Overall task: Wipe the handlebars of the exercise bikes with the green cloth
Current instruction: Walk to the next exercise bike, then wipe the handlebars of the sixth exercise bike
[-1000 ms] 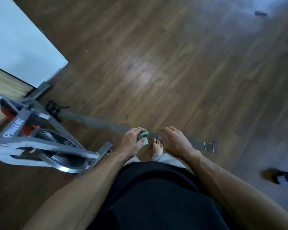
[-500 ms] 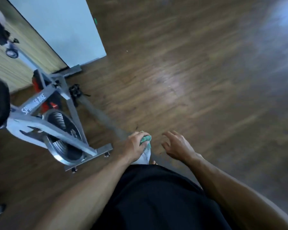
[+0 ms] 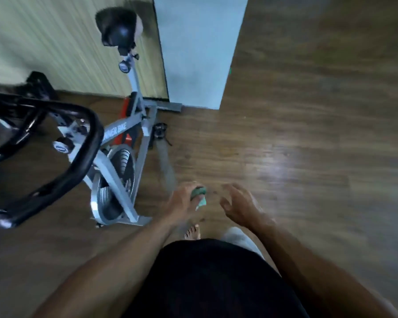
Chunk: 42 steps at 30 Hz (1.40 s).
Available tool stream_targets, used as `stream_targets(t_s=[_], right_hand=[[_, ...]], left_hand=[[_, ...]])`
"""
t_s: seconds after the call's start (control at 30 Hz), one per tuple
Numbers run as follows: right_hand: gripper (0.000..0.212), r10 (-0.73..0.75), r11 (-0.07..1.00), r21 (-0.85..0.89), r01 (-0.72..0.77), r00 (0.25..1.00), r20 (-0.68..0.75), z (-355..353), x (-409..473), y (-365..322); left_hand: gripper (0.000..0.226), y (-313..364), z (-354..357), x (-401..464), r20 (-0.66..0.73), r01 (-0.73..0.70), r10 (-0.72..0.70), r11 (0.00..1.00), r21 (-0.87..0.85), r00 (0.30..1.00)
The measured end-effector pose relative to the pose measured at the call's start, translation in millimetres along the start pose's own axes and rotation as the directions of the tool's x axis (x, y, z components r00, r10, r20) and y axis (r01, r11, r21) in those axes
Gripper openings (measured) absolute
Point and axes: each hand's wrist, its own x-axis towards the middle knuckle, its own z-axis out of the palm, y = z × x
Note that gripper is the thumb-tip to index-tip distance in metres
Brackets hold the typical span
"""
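Handlebars (image 3: pixel 55 143) of the exercise bike (image 3: pixel 124 143), a black padded loop, lay well to the left of both hands and higher than them, nearer the camera. No hand and no cloth touched them, so wiping on this bike was judged not yet begun. The bike's grey frame stood on the wooden floor (image 3: pixel 308 134) ahead and to the left of the left hand, with its flywheel (image 3: pixel 115 182) the nearest part to that hand and its saddle (image 3: pixel 118 26) the farthest, up by the wall (image 3: pixel 55 42). A grey strap (image 3: pixel 164 161) ran along the floor from beside the pedal (image 3: pixel 159 130) toward the left hand; blur hid where it ended.

The left hand (image 3: pixel 182 203) was closed in a loose fist around the green cloth (image 3: pixel 199 195), which was bunched at the fingertips with a pale corner hanging below. Bunching probably kept the cloth compact and ready to press on a bar. The right hand (image 3: pixel 237 204), just beside the left and apart from it, was held half open with its fingers curled and nothing in it, presumably free to steady the bike or a bar. Both forearms reached forward at waist height over a bare foot (image 3: pixel 193 231).

The next move was judged to call for a turn and a reach to the left and upward, bringing the cloth onto the nearest curve of the loop.
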Motion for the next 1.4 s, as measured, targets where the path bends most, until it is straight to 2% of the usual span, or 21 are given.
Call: stream_targets(t_s=[0.17,0.33,0.4,0.5,0.53,0.63,0.7,0.87,0.97,1.03,1.1,1.23,1.3,1.4], right_hand=[[0.039,-0.214,0.968,-0.104,0.23,0.966,0.145,-14,72,-27],[0.05,-0.386,0.881,-0.163,0.444,0.874,0.295,-32,124,-61],[0.049,-0.479,0.807,-0.169,0.566,0.794,0.374,-43,141,-76],[0.073,-0.609,0.686,-0.118,0.718,0.655,0.448,-62,166,-101],[0.074,-0.646,0.641,-0.104,0.76,0.608,0.462,-67,175,-109],[0.049,-0.74,0.48,-0.072,0.874,0.448,0.502,-85,187,-143],[0.046,-0.79,0.371,-0.017,0.928,0.326,0.519,-94,191,-164],[0.042,-0.896,0.195,0.064,0.979,0.151,0.419,-107,200,-214],[0.058,-0.909,0.124,0.054,0.991,0.091,0.408,-110,204,-245],[0.061,-0.923,0.092,0.058,0.994,0.063,0.379,-109,202,-263],[0.048,-0.943,0.051,0.059,0.997,0.029,0.332,-106,200,-277],[0.04,-0.943,-0.043,0.02,0.999,-0.047,0.33,-97,195,-304],[0.042,-0.929,-0.052,0.02,0.998,-0.056,0.366,-86,194,-312],[0.041,-0.907,-0.084,0.037,0.996,-0.092,0.412,-69,201,-313]], left_hand=[[0.024,-8,-20,7,-0.211,0.184,-0.192,0.981,-0.057,0.959],[0.031,-7,-34,13,-0.41,0.318,-0.36,0.933,-0.17,0.838],[0.031,1,-39,16,-0.483,0.345,-0.418,0.908,-0.237,0.77],[0.03,19,-48,23,-0.583,0.378,-0.476,0.879,-0.291,0.659],[0.03,24,-50,25,-0.614,0.387,-0.495,0.868,-0.312,0.615],[0.032,43,-59,29,-0.701,0.411,-0.534,0.837,-0.362,0.472],[0.031,56,-66,28,-0.745,0.406,-0.527,0.836,-0.369,0.408],[0.033,84,-99,13,-0.828,0.385,-0.509,0.831,-0.401,0.234],[0.034,97,-127,-2,-0.882,0.372,-0.447,0.852,-0.369,0.15],[0.033,105,-150,-13,-0.926,0.406,-0.358,0.868,-0.284,0.117],[0.032,112,-172,-23,-0.953,0.436,-0.291,0.871,-0.227,0.084],[0.033,114,-203,-42,-0.971,0.499,-0.239,0.844,-0.198,0.018],[0.032,107,-208,-51,-0.975,0.545,-0.221,0.821,-0.17,0.029],[0.027,86,-192,-52,-0.955,0.651,-0.267,0.749,-0.12,0.132]])
